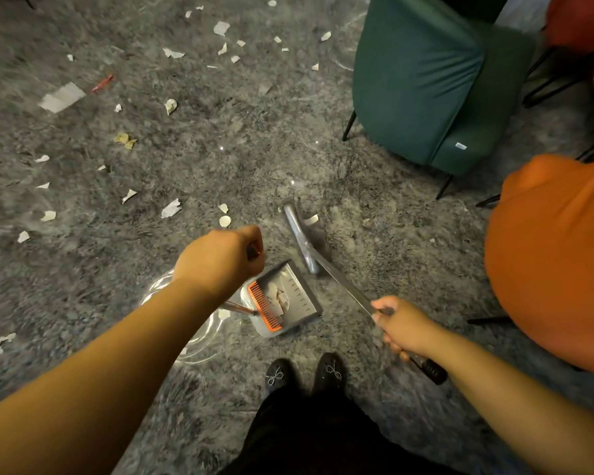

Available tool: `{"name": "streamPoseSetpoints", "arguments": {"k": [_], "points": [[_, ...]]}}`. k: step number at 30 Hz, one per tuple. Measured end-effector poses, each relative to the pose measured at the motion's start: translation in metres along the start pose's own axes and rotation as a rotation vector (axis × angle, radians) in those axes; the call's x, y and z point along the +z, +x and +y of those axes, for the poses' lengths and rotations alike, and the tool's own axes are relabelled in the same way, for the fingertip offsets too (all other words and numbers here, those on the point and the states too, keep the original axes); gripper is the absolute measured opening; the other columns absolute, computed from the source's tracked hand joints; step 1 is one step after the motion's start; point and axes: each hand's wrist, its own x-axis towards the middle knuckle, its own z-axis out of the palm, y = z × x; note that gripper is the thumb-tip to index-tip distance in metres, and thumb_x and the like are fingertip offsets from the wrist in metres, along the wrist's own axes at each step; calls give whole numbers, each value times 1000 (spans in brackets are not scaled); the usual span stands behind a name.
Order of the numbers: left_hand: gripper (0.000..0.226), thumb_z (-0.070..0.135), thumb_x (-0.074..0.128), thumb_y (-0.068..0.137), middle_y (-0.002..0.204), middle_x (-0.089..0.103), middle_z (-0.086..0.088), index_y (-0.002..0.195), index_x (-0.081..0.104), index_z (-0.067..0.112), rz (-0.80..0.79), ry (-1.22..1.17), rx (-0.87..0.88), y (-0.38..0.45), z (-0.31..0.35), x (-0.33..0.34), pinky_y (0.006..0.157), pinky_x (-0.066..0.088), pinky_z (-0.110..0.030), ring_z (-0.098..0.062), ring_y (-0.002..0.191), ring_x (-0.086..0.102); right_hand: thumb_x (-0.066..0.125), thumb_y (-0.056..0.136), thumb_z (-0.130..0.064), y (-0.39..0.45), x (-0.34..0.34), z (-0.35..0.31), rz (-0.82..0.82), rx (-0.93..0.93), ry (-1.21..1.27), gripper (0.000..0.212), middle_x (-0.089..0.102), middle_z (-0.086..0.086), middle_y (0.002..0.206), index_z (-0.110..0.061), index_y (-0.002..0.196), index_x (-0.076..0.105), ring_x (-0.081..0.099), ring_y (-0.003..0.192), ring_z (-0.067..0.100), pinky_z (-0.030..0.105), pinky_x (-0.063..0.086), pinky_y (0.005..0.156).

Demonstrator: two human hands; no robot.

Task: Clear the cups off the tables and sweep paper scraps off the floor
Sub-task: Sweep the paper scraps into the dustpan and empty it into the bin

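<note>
**Broom and dustpan over the scraps**

While you look down from the head camera, your left hand (220, 258) is curled round the dustpan's handle (235, 306), and the dustpan (285, 298) sits on the grey floor (254, 149) just ahead of your shoes (306, 373), with a few scraps inside it. Your right hand (400, 325) grips the broom's pole (340, 282); the broom head (300, 240) rests beside the pan's far edge. Paper scraps (170, 208) lie scattered across the floor, mostly to your left and ahead. A green chair (426, 80) stands at the upper right, an orange seat (549, 262) nearer on your right.
</note>
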Motion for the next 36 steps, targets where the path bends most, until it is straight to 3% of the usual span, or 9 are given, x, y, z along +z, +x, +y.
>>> {"name": "streamPoseSetpoints", "arguments": {"k": [2,8,14,20,25,30,32,36], "points": [[8,35,65,87,65,58,10,90,61,29,28,-59,-64,-5,-15,-6,53,44,-29,-26,68,61,48,100,-20,4,-3,-9,38,-5,5,31,52,1,69,-19,131,47,44,38,11,18,35,34],[9,38,69,83,71,65,11,86,61,33,118,-156,-200,-4,-45,-25,58,49,-31,-21,71,63,50,99,-19,34,-18,-40,145,-10,-6,33,58,4,80,-14,131,49,55,54,19,25,42,42],[7,35,66,85,70,63,10,85,61,31,99,-145,-253,33,-50,-35,58,47,-31,-21,72,61,50,99,-16,81,-54,-74,195,-10,-55,32,55,11,64,-12,130,48,44,32,14,18,35,31],[9,34,68,83,72,63,5,84,61,30,123,-119,-363,75,-57,-36,58,47,-31,-22,69,57,47,100,-15,140,-102,-128,158,9,-215,35,56,13,69,-12,135,45,45,44,21,22,38,33],[10,34,69,83,72,64,4,83,60,31,111,-89,-458,109,-59,-41,54,44,-30,-22,67,57,45,101,-15,179,-131,-180,77,-14,-426,36,55,12,68,-10,136,43,49,46,21,25,39,37],[8,35,68,83,74,67,3,85,62,31,90,-59,-496,134,-54,-45,57,52,-35,-24,70,62,43,98,-11,195,-140,-225,-56,-97,-735,33,52,7,73,-3,130,48,51,54,18,29,46,49],[8,35,67,83,73,66,5,86,62,30,90,-42,-500,142,-50,-46,56,53,-35,-24,69,61,41,101,-11,195,-136,-234,-114,-76,-863,33,58,11,83,-10,133,44,53,54,19,25,44,45],[7,36,66,85,70,63,9,86,61,31,83,-4,-513,157,-48,-47,50,48,-29,-20,64,57,40,101,-14,185,-126,-232,-246,-99,-1061,34,59,16,115,-15,135,41,61,78,25,27,46,59]]}}
